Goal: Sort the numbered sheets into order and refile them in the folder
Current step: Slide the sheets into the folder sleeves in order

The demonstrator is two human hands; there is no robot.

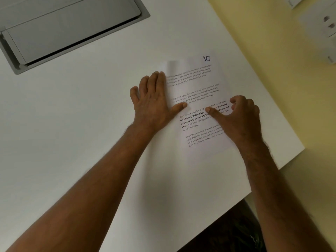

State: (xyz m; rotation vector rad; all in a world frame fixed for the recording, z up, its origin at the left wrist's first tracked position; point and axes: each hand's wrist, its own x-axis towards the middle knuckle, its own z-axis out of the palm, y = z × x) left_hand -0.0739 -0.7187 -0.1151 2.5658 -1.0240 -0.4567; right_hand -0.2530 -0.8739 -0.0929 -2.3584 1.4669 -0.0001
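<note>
Both hands on the sheet: left hand lies flat w/ fingers straight, pressing the sheet's left edge, thumb out across the text. Right hand rests on the sheet's right side, fingers curled, thumb stretched toward the left thumb; can't tell if it pinches paper. Sheet marked 10 lies face up on white table, near its right edge. Grey hatch at far left.

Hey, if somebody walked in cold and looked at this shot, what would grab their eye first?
Probably the two bare forearms reaching in from below onto the printed sheet marked 10 at its top right corner, lying near the white table's right edge. The left hand lies flat on the sheet's left edge, while the right hand presses on it with thumb out and fingers curled. A grey hatch is set into the table, upper left.
</note>
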